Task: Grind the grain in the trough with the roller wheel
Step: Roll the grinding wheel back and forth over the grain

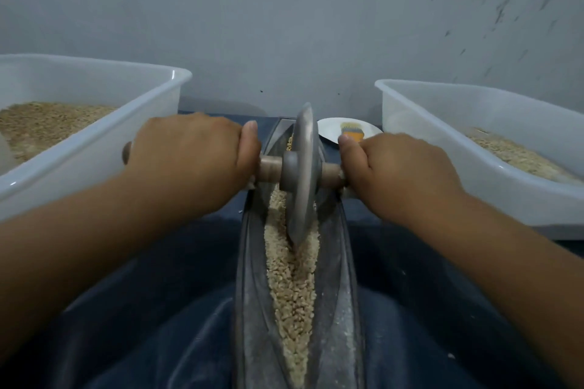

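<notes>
Grey wall (284, 25) behind trough (249, 262) on blue cloth (158, 309).

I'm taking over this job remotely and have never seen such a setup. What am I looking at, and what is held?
This is one view from a camera on the person's head, looking down. The left hand and right hand each grip one end of a wooden handle running through a metal roller wheel. The wheel stands in a long narrow metal trough filled with grain. A white tub on the left and another white tub on the right also hold grain.
</notes>
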A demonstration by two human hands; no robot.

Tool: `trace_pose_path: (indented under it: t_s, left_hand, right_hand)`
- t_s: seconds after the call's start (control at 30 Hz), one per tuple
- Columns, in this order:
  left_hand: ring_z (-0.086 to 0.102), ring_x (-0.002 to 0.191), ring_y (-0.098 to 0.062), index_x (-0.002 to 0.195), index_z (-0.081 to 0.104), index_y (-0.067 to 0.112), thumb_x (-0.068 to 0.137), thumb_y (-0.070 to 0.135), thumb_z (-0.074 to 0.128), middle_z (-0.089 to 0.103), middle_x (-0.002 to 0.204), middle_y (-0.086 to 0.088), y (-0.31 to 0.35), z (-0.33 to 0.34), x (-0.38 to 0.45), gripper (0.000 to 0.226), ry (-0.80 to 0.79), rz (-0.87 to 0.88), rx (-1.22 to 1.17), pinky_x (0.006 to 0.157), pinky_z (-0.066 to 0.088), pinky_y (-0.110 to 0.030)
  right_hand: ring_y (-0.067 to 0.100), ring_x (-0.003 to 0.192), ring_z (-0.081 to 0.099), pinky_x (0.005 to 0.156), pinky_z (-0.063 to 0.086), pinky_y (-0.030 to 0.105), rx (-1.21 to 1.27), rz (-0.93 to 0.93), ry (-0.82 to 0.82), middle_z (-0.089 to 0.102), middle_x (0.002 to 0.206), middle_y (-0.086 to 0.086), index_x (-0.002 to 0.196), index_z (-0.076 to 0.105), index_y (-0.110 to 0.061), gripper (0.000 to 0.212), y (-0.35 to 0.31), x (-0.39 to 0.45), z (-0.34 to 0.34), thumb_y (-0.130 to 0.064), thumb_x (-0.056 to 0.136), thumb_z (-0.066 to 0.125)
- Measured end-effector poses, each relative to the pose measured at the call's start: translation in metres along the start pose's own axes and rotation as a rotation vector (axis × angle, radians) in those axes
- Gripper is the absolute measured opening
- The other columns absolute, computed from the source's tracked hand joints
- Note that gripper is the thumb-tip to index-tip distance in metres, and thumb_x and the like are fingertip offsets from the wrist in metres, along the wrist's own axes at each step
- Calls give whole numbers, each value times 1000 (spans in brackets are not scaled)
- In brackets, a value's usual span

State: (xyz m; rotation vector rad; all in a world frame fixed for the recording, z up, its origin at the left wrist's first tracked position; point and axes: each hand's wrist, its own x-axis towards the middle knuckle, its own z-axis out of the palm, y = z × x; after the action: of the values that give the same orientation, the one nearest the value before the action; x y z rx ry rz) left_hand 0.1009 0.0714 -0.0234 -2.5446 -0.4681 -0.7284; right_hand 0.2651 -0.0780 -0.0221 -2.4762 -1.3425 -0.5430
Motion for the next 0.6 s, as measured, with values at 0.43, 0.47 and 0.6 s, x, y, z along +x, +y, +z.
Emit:
trace_pose_path:
  t_s: [0.43, 0.47, 0.6]
  left_hand:
    - [31, 47, -20, 67, 41, 17, 91, 38, 14, 32, 55, 2, -7, 26, 29, 42, 81, -149, -4, 47, 16, -24]
    - [31, 45, -19, 60, 36, 18, 92, 40, 17, 31, 52, 4, -5, 20, 22, 43, 69, -165, -35, 47, 22, -25]
    - [41, 43, -16, 55, 38, 24, 93, 45, 11, 38, 48, 6, 3, -7, -10, 52, 12, -161, -123, 47, 33, -27]
  right_hand:
    - [11, 49, 32, 50, 21, 31, -55, -13, 143, 38, 54, -6, 54, 46, -24, 55, 9, 28, 19, -45, 98, 20]
    - [12, 50, 33, 51, 22, 31, -57, -28, 115, 37, 54, -6, 52, 41, -25, 55, 7, 17, 14, -46, 98, 19]
    - [19, 54, 49, 53, 31, 33, -5, -67, -49, 48, 52, -2, 50, 41, -22, 60, 0, -22, -15, -55, 90, 12]
